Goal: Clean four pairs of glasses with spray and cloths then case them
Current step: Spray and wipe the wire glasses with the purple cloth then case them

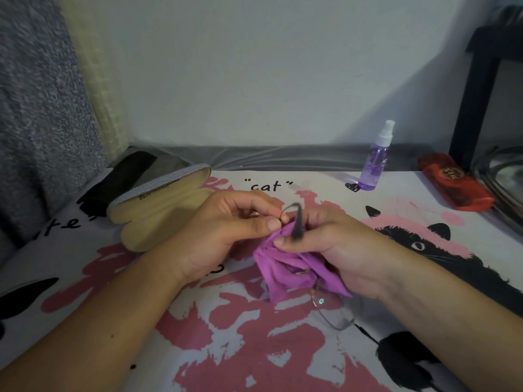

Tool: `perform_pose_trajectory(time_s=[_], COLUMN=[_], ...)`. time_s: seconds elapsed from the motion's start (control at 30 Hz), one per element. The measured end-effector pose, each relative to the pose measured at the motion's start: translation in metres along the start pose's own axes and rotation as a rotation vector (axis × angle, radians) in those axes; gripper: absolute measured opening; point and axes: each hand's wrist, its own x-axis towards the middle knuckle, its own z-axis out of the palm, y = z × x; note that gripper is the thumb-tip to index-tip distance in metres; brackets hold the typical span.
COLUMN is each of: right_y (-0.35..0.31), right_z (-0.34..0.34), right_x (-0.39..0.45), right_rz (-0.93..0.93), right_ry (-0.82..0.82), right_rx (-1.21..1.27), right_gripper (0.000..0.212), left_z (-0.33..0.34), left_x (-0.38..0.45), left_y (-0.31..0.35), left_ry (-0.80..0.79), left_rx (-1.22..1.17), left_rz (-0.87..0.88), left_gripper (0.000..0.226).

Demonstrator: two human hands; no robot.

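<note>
Our right hand (325, 244) bunches the purple cloth (285, 267) around the glasses (328, 306), frame mostly hidden (one clear lens shows below); our left hand (226, 230) pinches a blurred temple tip. Open case (158, 210) lies left, spray bottle (375, 162) far right

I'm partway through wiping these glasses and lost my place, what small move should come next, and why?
Probably slide the purple cloth along the temple arm toward the lenses. The right hand pinches the cloth around that arm near its tip, the left hand pinches the wire frame beside it, and a rimless lens hangs bare below the cloth. The open case waits at left.
</note>
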Motion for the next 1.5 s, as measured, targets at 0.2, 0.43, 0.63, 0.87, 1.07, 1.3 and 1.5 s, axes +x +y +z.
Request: perform_pose_trajectory(time_s=[0.2, 0.43, 0.63, 0.87, 1.07, 1.3, 1.5], right_y=[0.003, -0.006, -0.006, -0.006, -0.003, -0.004, -0.001], right_z=[0.003, -0.007, -0.010, -0.006, -0.002, 0.001, 0.007], right_x=[0.003, -0.005, -0.006, -0.005, -0.004, -0.005, -0.003], right_rz=[0.001, -0.009, -0.022, 0.046, -0.016, -0.050, -0.053], right_ry=[0.102, -0.074, -0.178, -0.207, -0.222, -0.214, -0.099], right_rx=[0.100, -0.176, -0.233, -0.176, -0.168, -0.164, -0.183], right_gripper=[0.022, 0.018, 0.026, 0.034, 0.054, 0.043, 0.039], left_z=[0.002, 0.005, 0.008, 0.009, 0.009, 0.011, 0.013], left_x=[0.003, 0.003, 0.003, 0.002, 0.001, 0.002, 0.001], left_y=[-0.003, -0.008, -0.007, -0.005, -0.005, -0.004, -0.003], left_ry=[0.023, 0.172, 0.132, 0.045, 0.007, 0.017, 0.049], left_rx=[0.129, 0.179, 0.140, 0.104, 0.074, 0.090, 0.103], left_rz=[0.083, 0.105, 0.103, 0.076, 0.060, 0.043, 0.029], left_gripper=[0.008, 0.012, 0.008, 0.014, 0.017, 0.011, 0.012])
